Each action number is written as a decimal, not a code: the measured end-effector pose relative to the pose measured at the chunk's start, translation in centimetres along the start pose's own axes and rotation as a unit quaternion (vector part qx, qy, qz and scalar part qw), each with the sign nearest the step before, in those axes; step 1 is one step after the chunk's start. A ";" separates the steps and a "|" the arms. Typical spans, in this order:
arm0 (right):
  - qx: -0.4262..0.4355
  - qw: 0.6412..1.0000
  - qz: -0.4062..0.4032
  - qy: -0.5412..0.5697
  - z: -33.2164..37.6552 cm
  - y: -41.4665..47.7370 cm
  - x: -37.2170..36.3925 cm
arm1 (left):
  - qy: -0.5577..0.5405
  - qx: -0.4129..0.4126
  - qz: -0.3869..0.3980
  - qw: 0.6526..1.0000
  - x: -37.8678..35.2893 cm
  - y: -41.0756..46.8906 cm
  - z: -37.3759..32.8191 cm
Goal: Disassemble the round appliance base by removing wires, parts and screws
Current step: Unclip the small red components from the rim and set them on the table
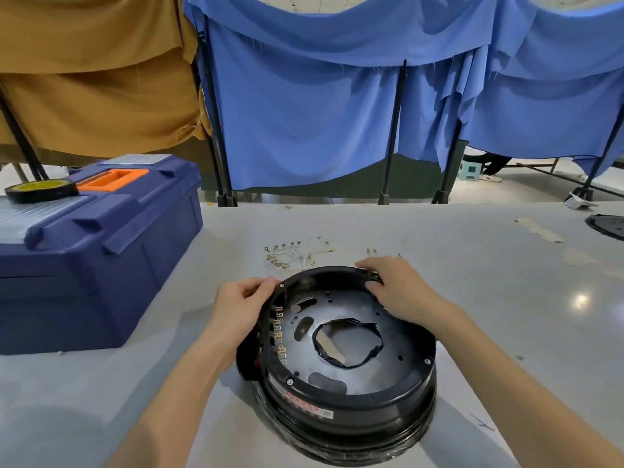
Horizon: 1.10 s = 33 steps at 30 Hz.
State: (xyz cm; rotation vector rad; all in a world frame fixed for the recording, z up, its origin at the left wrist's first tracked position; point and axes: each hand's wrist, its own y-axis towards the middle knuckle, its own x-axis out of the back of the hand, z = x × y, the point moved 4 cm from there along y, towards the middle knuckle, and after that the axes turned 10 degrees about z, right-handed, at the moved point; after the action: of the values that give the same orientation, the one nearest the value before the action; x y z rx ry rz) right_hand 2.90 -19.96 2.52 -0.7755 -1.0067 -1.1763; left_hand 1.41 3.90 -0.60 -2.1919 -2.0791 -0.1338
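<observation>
The round black appliance base lies open side up on the grey table, its metal floor with a large taped centre hole showing. A row of brass terminals lines its inner left wall. Screws sit in its rim at the front left and right. My left hand grips the rim's far left edge, thumb over the top. My right hand rests on the far right rim, fingers curled over it. Removed white wires with brass connectors lie just beyond the base.
A blue toolbox with an orange handle stands at the left, a roll of black tape on its lid. A few small loose parts lie past my right hand. Another black part sits at the table's right edge.
</observation>
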 end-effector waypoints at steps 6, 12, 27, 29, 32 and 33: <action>-0.039 0.998 0.026 -0.031 -1.3 -0.5 1.2 | 0.039 -0.037 0.055 0.997 -1.0 -0.5 -0.3; -0.033 0.998 0.039 -0.020 -1.4 -1.3 2.1 | 0.155 -0.042 0.074 0.984 -2.3 -0.1 -1.4; -0.022 0.998 0.054 -0.015 -0.2 -3.0 3.9 | 0.389 -0.036 0.152 0.908 -3.5 0.8 -3.6; -0.079 0.988 0.114 -0.064 -1.0 -4.0 4.7 | 0.437 -0.014 0.162 0.885 -2.7 0.8 -3.7; -0.106 0.973 0.197 -0.061 -1.0 -4.7 4.7 | 0.477 0.023 0.168 0.862 -2.1 1.2 -3.9; -0.097 0.971 0.213 -0.053 -0.7 -4.7 4.4 | 0.481 0.031 0.167 0.860 -2.1 1.2 -3.9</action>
State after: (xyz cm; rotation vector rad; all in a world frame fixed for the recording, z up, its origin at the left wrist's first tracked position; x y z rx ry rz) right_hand -1.17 -23.27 6.22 -1.1567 -0.7662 -0.8714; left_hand 2.57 1.16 2.92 -1.7972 -1.1137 -0.8941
